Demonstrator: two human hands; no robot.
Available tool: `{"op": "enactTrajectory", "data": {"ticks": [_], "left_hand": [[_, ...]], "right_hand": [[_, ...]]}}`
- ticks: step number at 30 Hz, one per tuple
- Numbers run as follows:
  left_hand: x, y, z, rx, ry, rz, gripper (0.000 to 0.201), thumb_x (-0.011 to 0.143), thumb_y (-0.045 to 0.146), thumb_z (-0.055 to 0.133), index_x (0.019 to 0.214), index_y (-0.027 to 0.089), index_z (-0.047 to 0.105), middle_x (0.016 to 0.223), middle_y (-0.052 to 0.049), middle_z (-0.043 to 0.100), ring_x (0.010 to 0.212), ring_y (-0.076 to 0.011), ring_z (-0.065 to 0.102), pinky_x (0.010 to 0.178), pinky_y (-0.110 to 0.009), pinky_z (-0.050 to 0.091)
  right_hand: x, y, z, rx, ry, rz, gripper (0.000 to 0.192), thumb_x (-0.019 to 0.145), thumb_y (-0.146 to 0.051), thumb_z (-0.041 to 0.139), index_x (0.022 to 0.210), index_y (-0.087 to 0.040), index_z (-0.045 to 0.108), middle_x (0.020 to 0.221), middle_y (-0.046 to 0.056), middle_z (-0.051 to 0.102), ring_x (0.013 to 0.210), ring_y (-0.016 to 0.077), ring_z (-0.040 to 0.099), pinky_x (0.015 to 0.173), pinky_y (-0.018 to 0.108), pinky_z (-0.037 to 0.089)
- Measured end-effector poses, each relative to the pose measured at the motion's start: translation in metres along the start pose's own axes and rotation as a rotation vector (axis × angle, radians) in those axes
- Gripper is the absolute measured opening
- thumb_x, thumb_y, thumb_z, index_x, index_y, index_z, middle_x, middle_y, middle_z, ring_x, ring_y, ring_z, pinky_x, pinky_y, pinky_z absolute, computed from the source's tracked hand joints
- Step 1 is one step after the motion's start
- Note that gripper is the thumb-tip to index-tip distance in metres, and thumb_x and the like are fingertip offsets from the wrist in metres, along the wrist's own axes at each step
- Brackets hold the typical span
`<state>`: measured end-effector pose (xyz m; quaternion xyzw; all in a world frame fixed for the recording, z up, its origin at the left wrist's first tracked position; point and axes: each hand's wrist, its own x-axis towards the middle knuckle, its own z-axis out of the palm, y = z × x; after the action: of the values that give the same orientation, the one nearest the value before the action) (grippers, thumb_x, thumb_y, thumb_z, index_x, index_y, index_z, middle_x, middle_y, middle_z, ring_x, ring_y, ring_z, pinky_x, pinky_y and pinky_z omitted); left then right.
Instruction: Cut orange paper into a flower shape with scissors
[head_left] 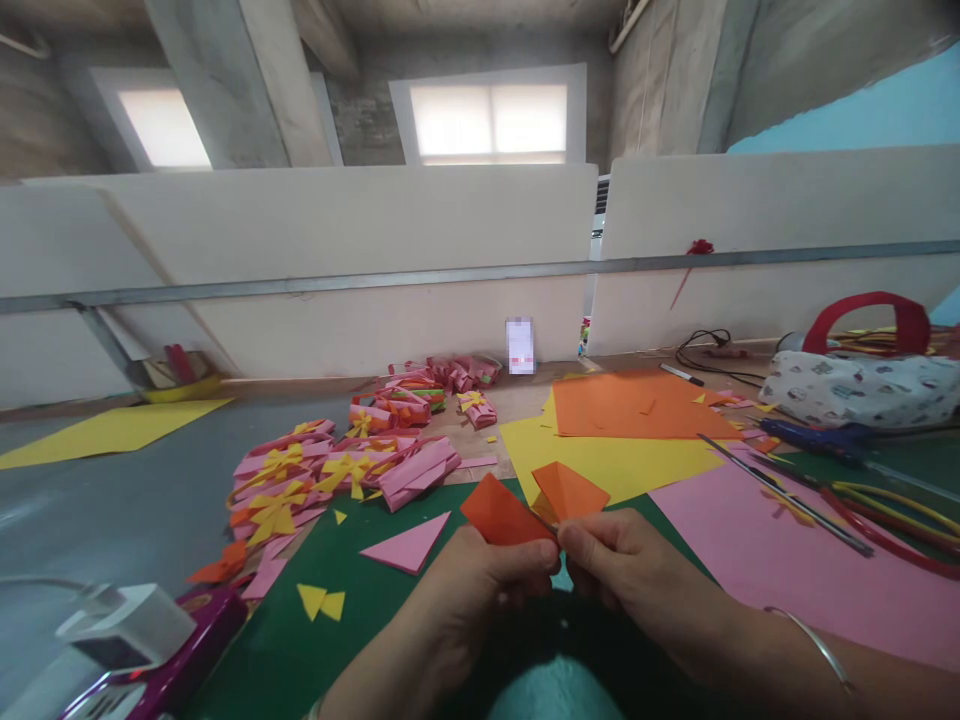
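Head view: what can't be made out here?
- Orange paper bow: its middle is hidden by the fingertips of the left hand and right hand.
- Small upright item by the back wall: blurred out.
- White device at the lower left: cut off by the frame edge.
- Bag: contents hidden by its fabric.
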<state>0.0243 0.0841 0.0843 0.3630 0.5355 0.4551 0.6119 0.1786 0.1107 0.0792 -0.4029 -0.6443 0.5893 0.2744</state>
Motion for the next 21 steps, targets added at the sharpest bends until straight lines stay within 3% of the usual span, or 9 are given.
{"op": "enactTrajectory", "data": {"ticks": [11, 15, 18, 21], "left_hand": [[0.000, -0.003, -0.002, -0.002, -0.029, 0.015, 0.016, 0.060, 0.021, 0.073, 0.054, 0.011, 0.062, 0.046, 0.001, 0.051, 0.044, -0.0064, 0.039, 0.047, -0.022, 0.022], [0.000, -0.001, -0.001, -0.015, -0.014, 0.028, 0.013, 0.059, 0.020, 0.074, 0.060, 0.012, 0.064, 0.052, 0.000, 0.055, 0.048, -0.0091, 0.044, 0.049, -0.022, 0.027], [-0.001, 0.006, -0.002, 0.251, 0.106, 0.239, 0.006, 0.061, 0.018, 0.072, 0.058, 0.015, 0.068, 0.056, -0.003, 0.061, 0.052, -0.0138, 0.050, 0.053, -0.026, 0.035], [-0.005, 0.012, -0.006, 0.611, 0.268, 0.670, 0.009, 0.065, 0.015, 0.068, 0.065, 0.022, 0.074, 0.070, -0.006, 0.069, 0.068, -0.0209, 0.059, 0.065, -0.030, 0.041]], "right_hand": [[-0.001, 0.001, 0.000, 0.015, -0.013, -0.027, 0.047, 0.086, -0.053, 0.050, 0.057, -0.016, 0.049, 0.051, -0.005, 0.036, 0.048, 0.0076, 0.026, 0.046, 0.025, 0.016], [0.003, -0.001, -0.002, 0.131, 0.067, -0.009, 0.049, 0.082, -0.060, 0.052, 0.059, -0.017, 0.046, 0.053, -0.006, 0.038, 0.048, 0.0070, 0.026, 0.046, 0.023, 0.017], [0.004, -0.006, -0.007, 0.244, 0.138, 0.052, 0.046, 0.079, -0.062, 0.056, 0.069, -0.017, 0.051, 0.052, -0.008, 0.036, 0.047, 0.0059, 0.024, 0.044, 0.021, 0.016], [0.001, -0.010, -0.010, 0.366, 0.050, 0.179, 0.045, 0.076, -0.063, 0.060, 0.083, -0.019, 0.056, 0.049, -0.011, 0.030, 0.044, 0.0050, 0.018, 0.042, 0.020, 0.012]]}}
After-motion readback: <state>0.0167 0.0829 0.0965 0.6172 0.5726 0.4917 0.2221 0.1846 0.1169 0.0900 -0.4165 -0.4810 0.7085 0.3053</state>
